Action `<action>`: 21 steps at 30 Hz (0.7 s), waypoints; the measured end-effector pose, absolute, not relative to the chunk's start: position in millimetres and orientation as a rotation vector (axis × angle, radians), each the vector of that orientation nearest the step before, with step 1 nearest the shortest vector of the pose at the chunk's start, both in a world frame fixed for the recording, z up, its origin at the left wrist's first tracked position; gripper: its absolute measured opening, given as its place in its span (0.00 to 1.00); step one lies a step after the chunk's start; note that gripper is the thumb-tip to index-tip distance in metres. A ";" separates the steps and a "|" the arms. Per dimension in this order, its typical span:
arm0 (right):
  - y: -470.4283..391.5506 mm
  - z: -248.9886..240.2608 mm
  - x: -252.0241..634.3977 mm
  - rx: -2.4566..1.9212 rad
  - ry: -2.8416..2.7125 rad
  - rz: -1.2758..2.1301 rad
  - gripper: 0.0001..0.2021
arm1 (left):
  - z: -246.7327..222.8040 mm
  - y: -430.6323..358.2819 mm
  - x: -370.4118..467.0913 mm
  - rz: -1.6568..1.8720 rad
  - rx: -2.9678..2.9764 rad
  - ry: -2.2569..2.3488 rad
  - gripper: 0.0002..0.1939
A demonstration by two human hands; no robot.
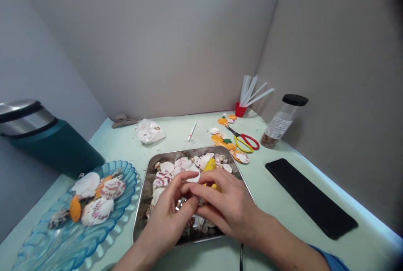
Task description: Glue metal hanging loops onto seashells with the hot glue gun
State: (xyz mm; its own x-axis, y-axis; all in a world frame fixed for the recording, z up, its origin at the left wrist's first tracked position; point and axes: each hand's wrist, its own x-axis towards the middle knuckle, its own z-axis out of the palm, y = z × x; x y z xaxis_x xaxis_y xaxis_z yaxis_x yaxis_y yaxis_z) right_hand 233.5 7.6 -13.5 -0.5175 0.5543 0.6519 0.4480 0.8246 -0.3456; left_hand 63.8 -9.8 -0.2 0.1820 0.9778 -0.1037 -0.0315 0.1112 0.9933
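Note:
Both hands meet over a metal tray (144, 195) filled with white and purple-streaked seashells (163, 178). My left hand (171, 210) is curled, its thumb and fingers closing in at the middle of the tray. Against its fingertips press the bent fingers of my right hand (223, 201). Whatever lies between the fingertips is too small or too hidden to name. A yellow object (210, 165) rests among the shells, just behind my right hand and partly covered by it.
At the left are a blue scalloped dish (124, 203) with shells and a teal bottle (59, 147). Behind the tray lie a plastic bag (150, 131), a white pen (192, 131) and scissors (244, 140). A clear jar (280, 124) and a black slab (310, 197) are at the right.

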 end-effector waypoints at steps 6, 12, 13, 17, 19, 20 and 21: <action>9.6 -15.2 232.5 -0.732 -2.223 0.205 0.13 | -2.7 -8.8 61.8 0.990 1.197 1.084 0.17; 12.9 -14.4 232.9 -0.774 -2.278 0.224 0.13 | -3.7 -8.5 63.7 1.022 1.195 1.110 0.17; 12.9 -13.9 232.9 -0.770 -2.285 0.241 0.14 | -3.5 -8.6 64.2 1.026 1.194 1.111 0.16; 11.8 -12.4 233.2 -0.757 -2.303 0.301 0.16 | -3.7 -9.0 65.4 1.088 1.177 1.125 0.15; 11.2 -12.7 233.5 -0.748 -2.291 0.299 0.15 | -5.0 -8.8 65.1 1.078 1.179 1.111 0.15; 10.9 -13.3 233.7 -0.746 -2.280 0.289 0.15 | -5.8 -8.6 64.7 1.067 1.186 1.104 0.15; 10.8 -14.1 233.9 -0.743 -2.267 0.277 0.15 | -6.7 -8.4 64.3 1.060 1.194 1.101 0.15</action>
